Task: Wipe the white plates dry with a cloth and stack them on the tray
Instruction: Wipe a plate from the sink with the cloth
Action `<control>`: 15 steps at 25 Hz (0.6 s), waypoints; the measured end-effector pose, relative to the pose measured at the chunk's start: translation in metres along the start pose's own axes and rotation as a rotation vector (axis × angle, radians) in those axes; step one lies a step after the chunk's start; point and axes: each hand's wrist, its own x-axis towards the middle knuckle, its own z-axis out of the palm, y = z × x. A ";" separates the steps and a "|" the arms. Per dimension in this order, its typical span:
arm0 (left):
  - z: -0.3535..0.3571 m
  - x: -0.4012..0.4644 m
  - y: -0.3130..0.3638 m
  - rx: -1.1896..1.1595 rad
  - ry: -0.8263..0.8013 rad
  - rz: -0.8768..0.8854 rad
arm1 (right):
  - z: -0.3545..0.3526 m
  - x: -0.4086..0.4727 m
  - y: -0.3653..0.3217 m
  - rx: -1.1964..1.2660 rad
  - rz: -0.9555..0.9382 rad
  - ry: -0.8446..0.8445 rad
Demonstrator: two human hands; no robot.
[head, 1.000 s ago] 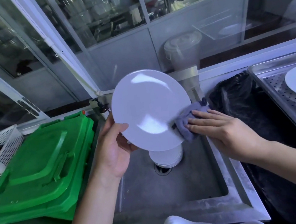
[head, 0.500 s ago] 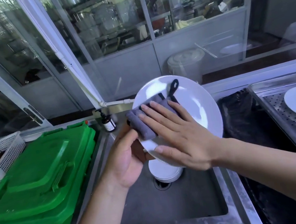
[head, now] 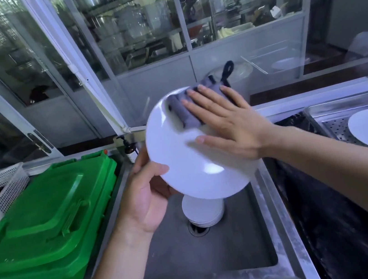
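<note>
The left hand grips the tilted white plate by its rim above the sink, fingers curled to steady it, so the right hand, fingers spread flat, presses the grey cloth across its face.

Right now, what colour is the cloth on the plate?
Grey cloth, dark loop; head view.

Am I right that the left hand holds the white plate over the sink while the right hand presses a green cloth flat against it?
Not quite: the head view shows a grey cloth, not green. The left hand holds the white plate over the sink while the right hand presses it flat.
</note>
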 end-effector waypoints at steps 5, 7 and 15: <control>-0.003 0.004 0.017 0.005 0.061 0.123 | 0.009 -0.041 -0.007 0.206 0.151 -0.069; -0.001 0.006 0.018 -0.015 0.085 0.158 | 0.021 -0.058 -0.028 0.250 0.140 -0.011; 0.004 0.014 -0.001 -0.029 0.121 0.176 | 0.043 -0.083 -0.088 0.527 0.172 0.225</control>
